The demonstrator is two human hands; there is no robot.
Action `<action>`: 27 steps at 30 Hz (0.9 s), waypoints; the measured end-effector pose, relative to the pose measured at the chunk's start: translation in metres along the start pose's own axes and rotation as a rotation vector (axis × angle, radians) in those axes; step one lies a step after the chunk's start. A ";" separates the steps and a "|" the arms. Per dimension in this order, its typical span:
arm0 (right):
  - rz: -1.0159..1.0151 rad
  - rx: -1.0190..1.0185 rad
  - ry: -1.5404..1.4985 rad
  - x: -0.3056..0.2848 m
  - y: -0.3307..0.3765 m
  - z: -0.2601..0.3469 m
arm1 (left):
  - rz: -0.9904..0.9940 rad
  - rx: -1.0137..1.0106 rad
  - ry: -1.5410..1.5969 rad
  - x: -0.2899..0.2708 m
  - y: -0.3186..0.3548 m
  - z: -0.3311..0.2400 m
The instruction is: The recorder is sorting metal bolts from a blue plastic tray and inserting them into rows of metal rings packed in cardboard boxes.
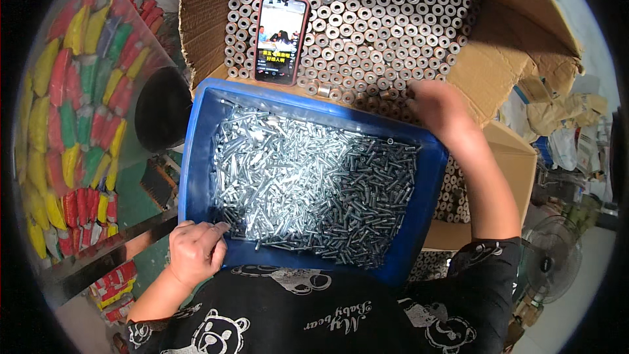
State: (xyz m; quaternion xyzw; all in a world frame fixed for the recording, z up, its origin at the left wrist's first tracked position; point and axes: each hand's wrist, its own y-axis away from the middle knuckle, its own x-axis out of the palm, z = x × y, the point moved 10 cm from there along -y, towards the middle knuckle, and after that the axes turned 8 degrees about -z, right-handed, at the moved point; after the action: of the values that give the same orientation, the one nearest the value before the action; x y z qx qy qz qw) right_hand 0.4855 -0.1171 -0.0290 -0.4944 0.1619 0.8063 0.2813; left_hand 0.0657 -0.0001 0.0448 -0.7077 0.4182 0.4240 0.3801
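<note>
Head view: left hand (196, 249) curled at the near-left corner of the blue rectangular plastic tub (200, 151), grip unclear; right hand (439, 106) beyond its far rim at silvery, ring-faced metal cylinders (367, 33), finger closure undeterminable. The tub apparently sits close for reach; slender, shiny metal pins (314, 190) lie heaped inside.

Shiny metal pcs (295, 183), plstc bin (200, 157)

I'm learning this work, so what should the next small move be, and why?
Probably the right hand should pick up one cylinder: its fingers reach the metal cylinders near the cardboard box's edge, while the left hand is beside the pins in the blue bin.
</note>
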 end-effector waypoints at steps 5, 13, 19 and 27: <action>0.366 -0.017 0.570 0.019 -0.006 0.025 | -0.037 -0.037 -0.011 -0.005 0.007 0.003; 0.435 -0.148 0.534 0.008 0.007 0.037 | -0.047 -0.025 0.035 -0.007 0.014 0.004; 0.448 -0.009 0.598 0.020 0.000 -0.022 | -0.088 0.048 0.093 -0.003 0.020 0.005; 0.225 -0.098 0.200 -0.025 0.012 0.160 | -0.190 0.114 0.116 0.001 0.031 0.011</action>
State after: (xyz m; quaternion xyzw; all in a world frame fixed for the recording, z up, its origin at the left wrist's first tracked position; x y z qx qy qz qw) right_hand 0.3741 -0.0471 0.0662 -0.5642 0.2039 0.7864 0.1469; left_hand 0.0349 -0.0014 0.0341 -0.7446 0.3939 0.3200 0.4336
